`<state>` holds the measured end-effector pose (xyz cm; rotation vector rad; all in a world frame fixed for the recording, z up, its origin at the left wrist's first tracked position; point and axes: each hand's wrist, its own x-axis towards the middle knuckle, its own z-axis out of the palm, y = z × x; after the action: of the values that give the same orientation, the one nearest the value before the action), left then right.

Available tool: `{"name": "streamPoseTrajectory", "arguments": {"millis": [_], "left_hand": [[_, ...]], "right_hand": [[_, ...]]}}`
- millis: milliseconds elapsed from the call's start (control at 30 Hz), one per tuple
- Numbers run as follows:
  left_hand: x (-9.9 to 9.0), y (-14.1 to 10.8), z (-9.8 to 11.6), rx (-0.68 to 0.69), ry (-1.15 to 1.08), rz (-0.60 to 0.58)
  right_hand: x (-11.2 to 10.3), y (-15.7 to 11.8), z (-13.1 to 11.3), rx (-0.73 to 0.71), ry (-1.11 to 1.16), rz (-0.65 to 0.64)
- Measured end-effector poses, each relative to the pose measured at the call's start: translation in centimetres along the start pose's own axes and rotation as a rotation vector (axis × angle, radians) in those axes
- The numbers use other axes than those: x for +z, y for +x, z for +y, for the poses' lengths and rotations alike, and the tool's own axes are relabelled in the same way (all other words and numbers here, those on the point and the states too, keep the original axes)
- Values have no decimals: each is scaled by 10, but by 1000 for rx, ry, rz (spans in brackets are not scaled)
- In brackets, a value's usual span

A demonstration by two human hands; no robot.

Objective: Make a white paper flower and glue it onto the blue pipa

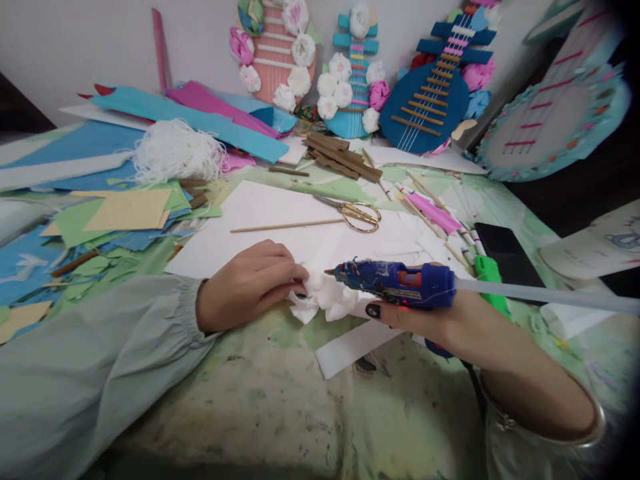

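Note:
My left hand pinches the left side of a crumpled white paper flower low over the table. In my right hand is a blue hot glue gun, its tip pointing left at the flower. A long translucent glue stick sticks out of the gun's back end, and a small red light glows on its side. Whether the tip touches the paper I cannot tell. A white paper strip lies just below the flower. Behind both hands, gold-handled scissors and a thin wooden stick rest on white paper.
Coloured paper scraps and a white yarn bundle are at left. Brown corrugated strips lie farther back. Decorated cardboard instruments lean along the wall. On the right are markers, a black phone-like slab and a white cup.

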<state>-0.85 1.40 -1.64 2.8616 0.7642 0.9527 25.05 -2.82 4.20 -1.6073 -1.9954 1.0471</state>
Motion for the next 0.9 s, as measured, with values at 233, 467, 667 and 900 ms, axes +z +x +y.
{"name": "streamPoseTrajectory", "arguments": {"millis": [233, 467, 667, 900], "left_hand": [[0, -1, 1, -2, 4, 2], [3, -2, -1, 33, 0, 45], [3, -1, 0, 61, -18, 72], [4, -1, -3, 129, -25, 39]], "right_hand": [[-16, -4, 5, -66, 99, -14], [-6, -7, -2, 18, 284, 125], [0, 8, 8, 74, 426, -38], [5, 7, 7, 95, 483, -66]]}}
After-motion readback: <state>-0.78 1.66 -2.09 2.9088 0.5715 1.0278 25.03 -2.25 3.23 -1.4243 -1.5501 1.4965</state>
